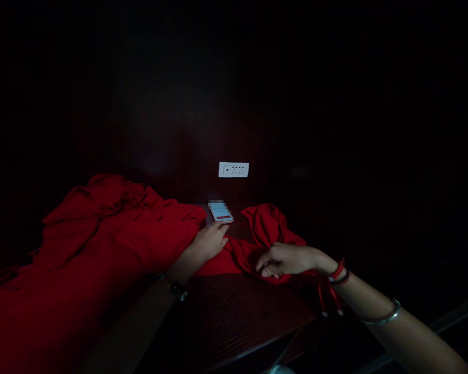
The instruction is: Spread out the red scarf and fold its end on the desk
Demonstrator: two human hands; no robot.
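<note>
A lit phone [221, 213] is lying face up on the dark wooden table [237, 311], at the far edge beside a red cloth [101, 244] that is spreading in folds across the table to the left and bunching to the right. The left hand [208, 243] is reaching just below the phone, fingers extended and held together, tips at its near edge. The right hand [286, 259] is resting on the bunched cloth, fingers drooping; whether they are pinching a fold cannot be told. A white socket plate [233, 170] is sitting on the wall above.
</note>
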